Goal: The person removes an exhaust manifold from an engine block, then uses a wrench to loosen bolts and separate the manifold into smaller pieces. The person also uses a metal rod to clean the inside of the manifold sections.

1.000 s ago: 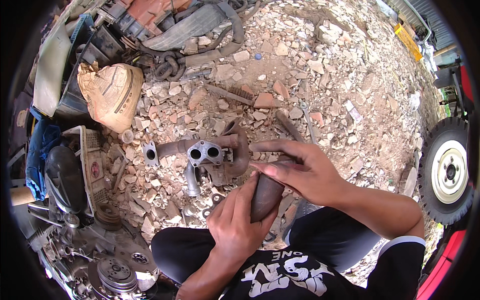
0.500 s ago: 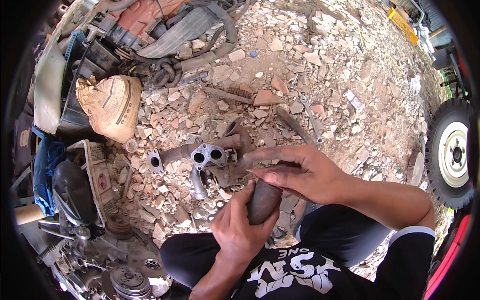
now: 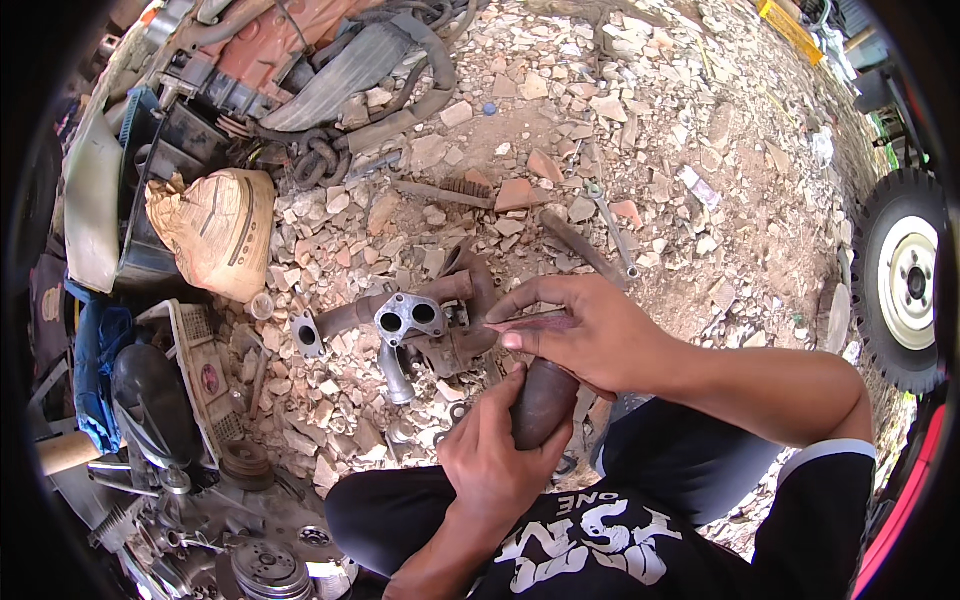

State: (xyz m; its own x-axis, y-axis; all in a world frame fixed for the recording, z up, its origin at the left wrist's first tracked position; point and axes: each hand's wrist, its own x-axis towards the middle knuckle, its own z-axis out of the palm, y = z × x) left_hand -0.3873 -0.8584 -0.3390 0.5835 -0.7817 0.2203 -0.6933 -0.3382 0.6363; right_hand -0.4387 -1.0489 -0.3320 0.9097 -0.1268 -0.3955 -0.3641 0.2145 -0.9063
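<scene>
My left hand [image 3: 495,440] is wrapped round a dark, smooth, rounded metal piece [image 3: 543,408] like a short pipe, held tilted above my lap. In my right hand [image 3: 615,335], thumb and fingers pinch a thin reddish folded sheet [image 3: 545,321] that looks like sandpaper. The sheet is at the upper end of the metal piece; whether they touch is hidden by my fingers. Just beyond my hands, a rusty exhaust manifold [image 3: 455,290] lies on the rubble. A pale metal flange with two round holes [image 3: 408,318] rests on or against it.
A wire brush [image 3: 460,190], a rusty bar [image 3: 580,248] and a wrench [image 3: 612,228] lie beyond. At left are a crumpled paper sack [image 3: 215,232], a white plastic basket [image 3: 198,375] and greasy engine parts [image 3: 265,565]. A wheel [image 3: 908,282] stands at far right.
The metal piece and my left hand have shifted slightly right in the picture. My right fingers have moved up along the piece, with the reddish sheet now lying flatter. The whole view has shifted a little.
</scene>
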